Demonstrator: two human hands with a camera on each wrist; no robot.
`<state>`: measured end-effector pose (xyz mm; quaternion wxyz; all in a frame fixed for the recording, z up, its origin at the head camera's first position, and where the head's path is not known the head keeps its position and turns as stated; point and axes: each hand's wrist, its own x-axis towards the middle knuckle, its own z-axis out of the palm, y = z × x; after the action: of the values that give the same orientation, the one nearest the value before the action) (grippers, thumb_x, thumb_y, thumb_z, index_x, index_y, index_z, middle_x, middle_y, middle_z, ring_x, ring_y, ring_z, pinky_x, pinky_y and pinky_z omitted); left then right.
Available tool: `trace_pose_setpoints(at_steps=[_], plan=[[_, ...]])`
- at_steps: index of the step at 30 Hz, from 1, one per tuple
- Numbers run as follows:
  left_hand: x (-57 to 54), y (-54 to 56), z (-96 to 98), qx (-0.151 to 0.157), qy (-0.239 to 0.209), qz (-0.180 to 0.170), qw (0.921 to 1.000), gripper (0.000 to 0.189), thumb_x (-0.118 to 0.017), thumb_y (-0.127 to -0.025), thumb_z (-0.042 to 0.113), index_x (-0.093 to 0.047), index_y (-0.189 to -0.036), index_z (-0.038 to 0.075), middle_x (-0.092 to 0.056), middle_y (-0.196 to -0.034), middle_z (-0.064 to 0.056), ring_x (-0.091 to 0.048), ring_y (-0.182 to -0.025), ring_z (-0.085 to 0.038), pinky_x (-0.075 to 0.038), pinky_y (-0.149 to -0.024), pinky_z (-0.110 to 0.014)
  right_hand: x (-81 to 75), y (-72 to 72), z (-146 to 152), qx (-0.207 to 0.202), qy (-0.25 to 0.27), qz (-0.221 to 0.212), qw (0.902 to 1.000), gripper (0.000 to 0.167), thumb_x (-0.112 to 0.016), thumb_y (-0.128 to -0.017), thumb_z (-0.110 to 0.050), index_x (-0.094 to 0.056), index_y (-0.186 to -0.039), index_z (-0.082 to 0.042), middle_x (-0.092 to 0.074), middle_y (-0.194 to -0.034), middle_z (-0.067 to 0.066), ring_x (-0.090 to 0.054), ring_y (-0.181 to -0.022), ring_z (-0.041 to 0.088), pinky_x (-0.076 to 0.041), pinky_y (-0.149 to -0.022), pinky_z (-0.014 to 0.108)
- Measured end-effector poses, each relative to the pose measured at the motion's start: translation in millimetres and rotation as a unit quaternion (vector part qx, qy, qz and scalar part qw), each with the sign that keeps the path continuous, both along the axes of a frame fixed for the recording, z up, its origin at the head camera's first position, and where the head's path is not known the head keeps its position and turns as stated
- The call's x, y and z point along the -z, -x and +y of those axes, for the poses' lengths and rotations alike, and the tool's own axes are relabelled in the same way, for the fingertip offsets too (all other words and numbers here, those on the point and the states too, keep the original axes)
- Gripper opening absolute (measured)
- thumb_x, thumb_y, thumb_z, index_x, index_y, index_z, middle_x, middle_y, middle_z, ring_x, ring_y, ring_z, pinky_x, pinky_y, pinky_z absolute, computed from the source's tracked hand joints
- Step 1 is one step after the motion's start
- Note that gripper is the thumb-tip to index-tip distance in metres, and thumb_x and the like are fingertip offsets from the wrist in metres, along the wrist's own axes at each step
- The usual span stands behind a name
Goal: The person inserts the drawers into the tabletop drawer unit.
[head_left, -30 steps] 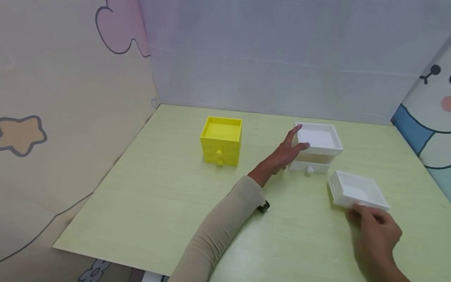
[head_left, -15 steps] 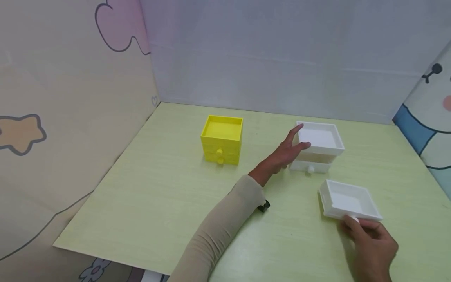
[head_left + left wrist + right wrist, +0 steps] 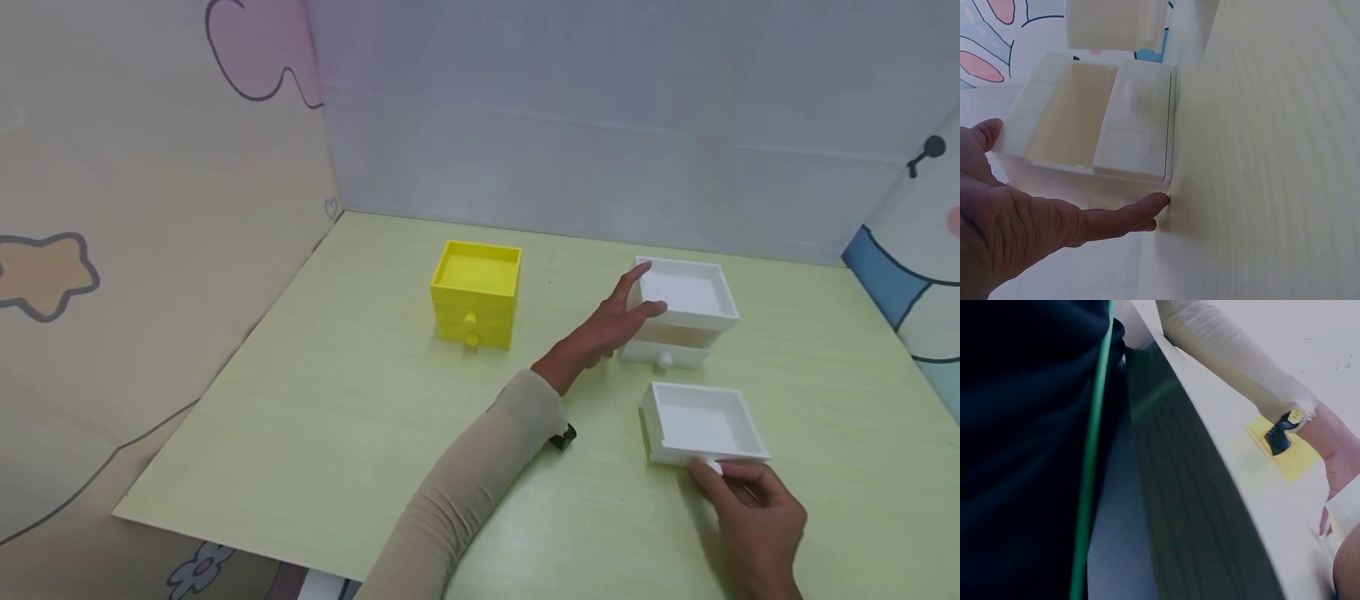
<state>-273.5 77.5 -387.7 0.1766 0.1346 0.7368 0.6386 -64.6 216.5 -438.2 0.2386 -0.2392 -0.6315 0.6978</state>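
A small white two-tier drawer cabinet (image 3: 678, 321) stands at the right of the table, with its upper slot vacant and its lower drawer (image 3: 1132, 122) in place. My left hand (image 3: 607, 325) rests against the cabinet's left side, fingers spread and mostly straight, with one finger and the thumb at the top rim. In the left wrist view the left hand (image 3: 1029, 219) spans that side down to the tabletop. My right hand (image 3: 757, 517) pinches the round knob of a loose white drawer (image 3: 705, 421), which faces the cabinet's front. Whether this drawer touches the table is unclear.
A closed yellow two-drawer cabinet (image 3: 475, 292) stands left of the white one. The pale green table (image 3: 300, 400) meets a plain back wall (image 3: 570, 125) and a patterned left wall (image 3: 150, 208). The right wrist view shows the table's edge and dark clothing (image 3: 1022, 456).
My right hand has carried the loose drawer to the left, and it has turned to line up more squarely with the white cabinet. My left hand has stayed on the cabinet.
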Motion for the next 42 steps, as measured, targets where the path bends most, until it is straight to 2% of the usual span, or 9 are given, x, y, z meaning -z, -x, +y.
trace_pose_setpoints(at_steps=[7, 14, 18, 25, 34, 42], plan=[[0.9, 2.7, -5.7, -0.011, -0.004, -0.018, 0.9998, 0.061, -0.06, -0.095, 0.049, -0.026, -0.143, 0.066, -0.025, -0.159, 0.017, -0.041, -0.139, -0.032, -0.037, -0.091, -0.077, 0.8, 11.1, -13.2, -0.024, -0.007, 0.042, 0.9988, 0.018, -0.078, -0.072, 0.018, -0.066, -0.073, 0.005, -0.068, -0.079, 0.004, -0.07, -0.064, 0.007, -0.055, -0.058, 0.019], [-0.4, 4.1, -9.6, -0.014, -0.012, -0.035, 0.9992, 0.061, -0.063, -0.094, 0.05, -0.028, -0.141, 0.069, -0.026, -0.158, 0.019, -0.04, -0.139, -0.034, -0.037, -0.089, -0.078, 0.8, 23.2, -17.7, -0.03, -0.016, 0.058, 0.9977, 0.016, -0.078, -0.074, 0.016, -0.066, -0.075, 0.006, -0.069, -0.079, 0.003, -0.071, -0.065, 0.007, -0.056, -0.06, 0.02], [-1.7, 4.2, -8.5, -0.012, -0.012, -0.032, 0.9994, 0.062, -0.062, -0.094, 0.05, -0.028, -0.141, 0.069, -0.025, -0.159, 0.02, -0.04, -0.139, -0.034, -0.037, -0.089, -0.079, -0.6, 33.2, -17.8, -0.022, -0.034, 0.071, 0.9966, 0.016, -0.079, -0.074, 0.014, -0.066, -0.076, 0.006, -0.068, -0.079, 0.003, -0.07, -0.063, 0.007, -0.055, -0.058, 0.019], [-1.9, 2.9, -8.1, -0.013, -0.008, -0.028, 0.9995, 0.061, -0.062, -0.094, 0.05, -0.027, -0.141, 0.07, -0.025, -0.158, 0.021, -0.039, -0.14, -0.033, -0.038, -0.089, -0.078, -3.6, 49.3, -20.0, -0.027, -0.066, 0.124, 0.9897, 0.017, -0.079, -0.075, 0.013, -0.062, -0.081, 0.014, -0.068, -0.08, 0.005, -0.07, -0.063, 0.007, -0.055, -0.056, 0.019], [-1.9, 3.3, -9.3, -0.017, -0.005, -0.027, 0.9995, 0.062, -0.061, -0.094, 0.05, -0.027, -0.142, 0.069, -0.025, -0.159, 0.018, -0.04, -0.138, -0.033, -0.039, -0.088, -0.077, -5.0, 60.6, -21.8, -0.033, -0.035, 0.149, 0.9877, 0.017, -0.078, -0.075, 0.014, -0.062, -0.081, 0.015, -0.067, -0.082, 0.008, -0.072, -0.065, 0.011, -0.056, -0.059, 0.021], [-2.2, 3.1, -9.6, -0.018, -0.01, -0.028, 0.9994, 0.062, -0.062, -0.094, 0.049, -0.027, -0.143, 0.067, -0.026, -0.159, 0.016, -0.04, -0.136, -0.032, -0.039, -0.089, -0.077, -6.4, 65.7, -23.3, -0.03, -0.031, 0.16, 0.9861, 0.018, -0.077, -0.075, 0.015, -0.06, -0.082, 0.018, -0.067, -0.081, 0.009, -0.072, -0.064, 0.011, -0.056, -0.059, 0.022]])
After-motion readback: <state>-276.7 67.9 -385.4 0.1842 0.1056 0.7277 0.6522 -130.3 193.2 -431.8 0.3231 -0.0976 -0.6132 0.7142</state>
